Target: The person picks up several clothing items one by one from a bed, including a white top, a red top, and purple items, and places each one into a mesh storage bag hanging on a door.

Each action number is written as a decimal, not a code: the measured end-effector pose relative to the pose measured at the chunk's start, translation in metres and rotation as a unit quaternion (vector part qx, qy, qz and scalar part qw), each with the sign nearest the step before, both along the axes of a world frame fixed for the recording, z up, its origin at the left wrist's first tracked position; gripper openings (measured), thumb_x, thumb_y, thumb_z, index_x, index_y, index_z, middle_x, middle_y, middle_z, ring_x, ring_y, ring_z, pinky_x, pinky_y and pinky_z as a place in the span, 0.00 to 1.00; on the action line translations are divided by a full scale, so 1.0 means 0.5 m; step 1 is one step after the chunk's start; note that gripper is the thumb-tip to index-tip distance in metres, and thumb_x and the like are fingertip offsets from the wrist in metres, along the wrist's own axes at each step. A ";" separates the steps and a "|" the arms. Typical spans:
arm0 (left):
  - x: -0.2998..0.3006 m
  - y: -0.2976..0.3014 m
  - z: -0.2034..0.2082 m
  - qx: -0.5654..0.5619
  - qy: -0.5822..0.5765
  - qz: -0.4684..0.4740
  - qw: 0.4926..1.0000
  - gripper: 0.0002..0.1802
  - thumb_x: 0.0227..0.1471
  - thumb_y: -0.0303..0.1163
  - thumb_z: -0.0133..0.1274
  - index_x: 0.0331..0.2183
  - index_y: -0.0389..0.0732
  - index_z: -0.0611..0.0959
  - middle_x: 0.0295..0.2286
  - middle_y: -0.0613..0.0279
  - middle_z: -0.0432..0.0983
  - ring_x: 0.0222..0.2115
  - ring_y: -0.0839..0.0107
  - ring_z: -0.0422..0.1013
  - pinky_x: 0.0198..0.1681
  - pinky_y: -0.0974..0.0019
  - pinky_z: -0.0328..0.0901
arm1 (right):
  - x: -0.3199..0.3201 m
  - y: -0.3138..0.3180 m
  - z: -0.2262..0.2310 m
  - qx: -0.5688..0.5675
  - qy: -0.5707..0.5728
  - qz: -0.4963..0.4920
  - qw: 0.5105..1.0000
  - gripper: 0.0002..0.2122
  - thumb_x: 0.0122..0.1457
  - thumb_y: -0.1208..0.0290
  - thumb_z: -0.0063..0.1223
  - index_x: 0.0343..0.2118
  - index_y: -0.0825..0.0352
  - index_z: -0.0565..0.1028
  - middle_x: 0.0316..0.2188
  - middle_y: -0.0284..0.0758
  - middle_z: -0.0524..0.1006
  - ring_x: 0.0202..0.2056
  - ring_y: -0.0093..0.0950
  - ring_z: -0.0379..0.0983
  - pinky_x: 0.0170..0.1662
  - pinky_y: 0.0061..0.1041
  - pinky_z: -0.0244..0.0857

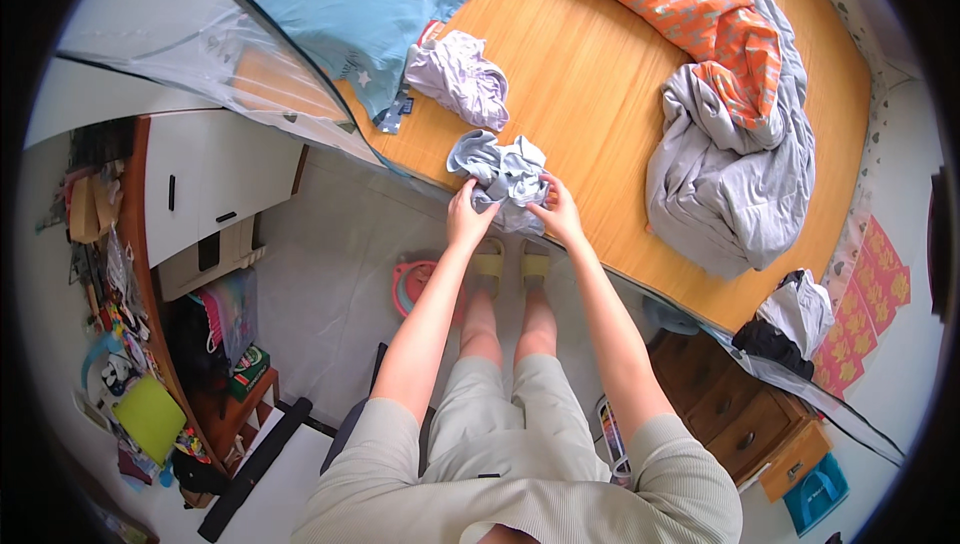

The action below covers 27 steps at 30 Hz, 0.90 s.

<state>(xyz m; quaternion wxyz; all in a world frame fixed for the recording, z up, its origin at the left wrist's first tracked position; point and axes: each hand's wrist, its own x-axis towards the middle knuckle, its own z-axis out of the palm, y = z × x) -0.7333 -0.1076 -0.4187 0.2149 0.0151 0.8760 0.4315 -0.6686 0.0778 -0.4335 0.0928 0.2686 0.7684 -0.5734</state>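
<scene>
My left hand (pixel 472 218) and my right hand (pixel 557 211) grip the near part of a crumpled light grey-blue piece of clothing (pixel 522 170) from both sides, at the near edge of the wooden bed surface (pixel 590 144). Its exact kind is hard to make out in the bunched folds. Just beyond it, a pale lilac bundle of cloth (pixel 460 79) lies crumpled, touched by neither hand. Some fingertips are hidden in the fabric.
A blue pillow (pixel 370 19) lies at the far left, and a grey and orange quilt (pixel 725 164) is heaped at the right. Clear netting (pixel 290 69) with dark edging borders the bed. By my feet stands a pink basin (pixel 412 282). Black and white cloths (pixel 790 324) lie at the right corner.
</scene>
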 end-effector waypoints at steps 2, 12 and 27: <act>-0.001 0.009 -0.002 -0.006 -0.037 -0.023 0.999 0.43 0.34 0.39 0.63 0.52 0.41 0.63 0.43 0.52 0.70 0.45 0.56 0.65 0.48 0.60 0.60 | 0.005 -0.011 -0.020 -0.025 -0.020 -0.030 0.999 0.24 0.42 0.74 0.62 0.45 0.63 0.67 0.34 0.33 0.72 0.32 0.21 0.69 0.33 0.20 0.66; 0.016 0.012 0.013 0.148 -0.260 0.091 0.950 0.51 0.29 0.34 0.68 0.55 0.43 0.59 0.42 0.55 0.66 0.45 0.66 0.64 0.48 0.64 0.60 | 0.031 -0.038 0.040 -0.281 -0.094 -0.091 0.951 0.11 0.49 0.72 0.56 0.36 0.61 0.71 0.27 0.24 0.73 0.25 0.12 0.65 0.24 0.12 0.57; 0.052 -0.001 0.299 0.278 -0.326 -0.039 0.903 0.37 0.34 0.28 0.63 0.49 0.34 0.66 0.42 0.56 0.69 0.41 0.68 0.69 0.42 0.67 0.66 | 0.079 -0.048 0.404 -0.516 0.005 -0.131 0.846 0.21 0.58 0.68 0.43 0.56 0.60 0.59 0.38 0.33 0.69 0.37 0.23 0.71 0.41 0.25 0.69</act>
